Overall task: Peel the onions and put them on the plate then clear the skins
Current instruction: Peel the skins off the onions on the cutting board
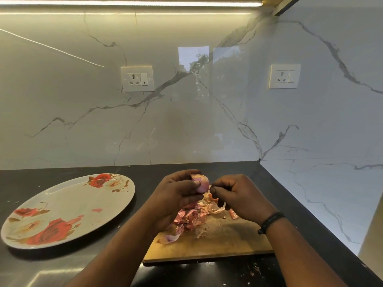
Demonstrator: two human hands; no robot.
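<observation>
Your left hand (178,193) grips the onion (200,183) above the cutting board (217,245). Your right hand (234,195) has its fingers curled, pinching the onion's skin.

Marble wall (186,121) — black counter (62,264).

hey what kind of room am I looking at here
Most likely a home kitchen: a dark countertop with a marble-look backsplash, wall sockets, and a wooden cutting board covered in onion skins.
</observation>
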